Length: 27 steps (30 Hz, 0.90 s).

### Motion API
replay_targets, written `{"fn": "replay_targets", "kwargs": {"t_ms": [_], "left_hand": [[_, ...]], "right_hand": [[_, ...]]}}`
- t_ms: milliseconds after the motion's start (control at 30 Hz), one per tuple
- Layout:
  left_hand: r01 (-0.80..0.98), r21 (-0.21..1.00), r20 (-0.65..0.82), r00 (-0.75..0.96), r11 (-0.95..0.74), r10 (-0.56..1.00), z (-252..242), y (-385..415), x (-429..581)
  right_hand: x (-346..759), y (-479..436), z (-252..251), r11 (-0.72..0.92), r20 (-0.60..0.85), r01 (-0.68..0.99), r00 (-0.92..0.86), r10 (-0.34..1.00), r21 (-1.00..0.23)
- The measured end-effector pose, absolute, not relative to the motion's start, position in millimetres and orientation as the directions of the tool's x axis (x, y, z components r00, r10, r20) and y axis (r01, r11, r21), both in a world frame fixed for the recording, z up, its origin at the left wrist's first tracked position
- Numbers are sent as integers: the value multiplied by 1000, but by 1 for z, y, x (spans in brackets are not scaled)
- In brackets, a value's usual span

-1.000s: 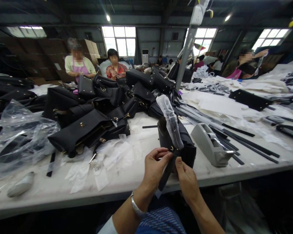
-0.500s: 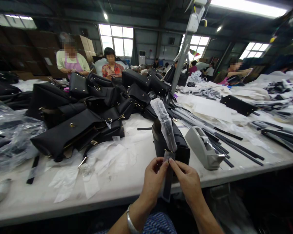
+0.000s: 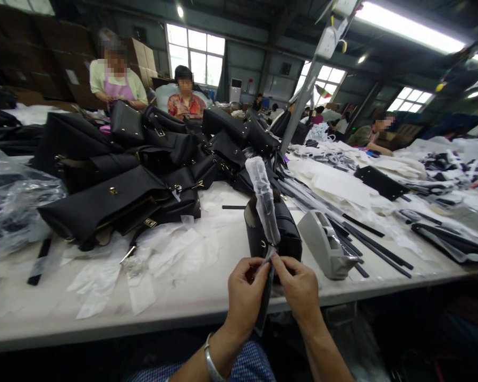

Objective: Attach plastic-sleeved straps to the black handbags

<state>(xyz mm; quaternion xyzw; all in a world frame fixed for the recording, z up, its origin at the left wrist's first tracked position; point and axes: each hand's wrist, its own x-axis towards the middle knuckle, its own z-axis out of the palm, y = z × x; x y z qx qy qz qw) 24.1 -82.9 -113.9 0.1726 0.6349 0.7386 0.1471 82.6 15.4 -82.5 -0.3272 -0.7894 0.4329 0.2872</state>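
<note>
A black handbag [image 3: 292,231] stands at the table's front edge, its upright handle [image 3: 265,199] wrapped in white film. From its near end a black strap [image 3: 264,310] in a clear plastic sleeve hangs over the edge. My left hand [image 3: 245,289] pinches the upper part of this sleeved strap between thumb and fingers. Close beside it, my right hand [image 3: 298,286] pinches the sleeve just below the bag's metal ring. Both hands are closed, thumbs nearly touching. A grey tape dispenser [image 3: 322,249] stands to the right of the bag.
Black handbags [image 3: 99,204] are heaped at left and centre. White paper scraps [image 3: 99,286] lie in front of them. Long black straps [image 3: 376,246] lie beyond the dispenser. A metal post [image 3: 302,98] rises behind. Co-workers, including a person in a pink apron [image 3: 117,87], are across the table.
The sleeved strap has turned from flat to nearly edge-on, gathered narrower at the top, and its lower end has swung left. Both hands still pinch it. The view has shifted slightly.
</note>
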Motion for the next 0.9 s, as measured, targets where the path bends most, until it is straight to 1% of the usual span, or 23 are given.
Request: {"fn": "replay_targets", "kwargs": {"t_ms": [67,100,133,200,267,367,433,467,533,633,667,733,767,800,833,867,900], "left_hand": [[241,967,252,-861,-82,443,-109,-89,21],[365,930,344,-815,-48,467,-107,-92,20],[477,879,419,-758,-13,500,-105,-94,18],[647,759,503,-647,65,573,-102,-99,15],[757,639,538,-568,137,623,-101,-102,14],[851,501,580,-465,158,669,-102,-105,13],[868,474,583,-433,146,688,-103,-108,15],[863,487,575,-432,134,695,-105,-111,18],[831,550,545,-435,86,716,-109,-121,25],[721,692,492,-427,-43,759,-118,-144,38],[664,744,477,-454,-72,753,-119,-151,40],[518,853,420,-614,-60,668,-116,-160,38],[420,907,354,-717,-33,601,-112,-160,35],[296,955,255,-800,-12,543,-107,-158,31],[151,988,134,-846,-9,517,-101,-153,26],[-8,1000,7,-836,-25,548,-95,-146,22],[-166,985,-103,-779,-45,619,-90,-138,19]], "right_hand": [[83,14,-84,423,173,288,-614,770,-859],[84,13,-85,416,162,293,-617,770,-861],[85,12,-85,402,147,288,-626,766,-869],[87,10,-84,376,127,257,-653,747,-890],[88,8,-82,381,131,234,-677,724,-894],[88,6,-77,433,154,259,-681,715,-864],[86,6,-75,439,150,269,-685,713,-857],[86,6,-75,435,148,262,-689,710,-861],[86,7,-77,410,136,245,-693,708,-879],[87,11,-83,338,99,227,-682,725,-913],[87,12,-85,309,86,213,-682,726,-927],[89,14,-90,256,76,162,-689,721,-953],[89,14,-92,235,76,136,-694,716,-962],[89,13,-93,220,79,113,-701,709,-969],[88,12,-94,215,87,94,-705,703,-972],[87,10,-94,223,101,82,-709,698,-971],[86,8,-94,242,118,76,-709,695,-967]]}}
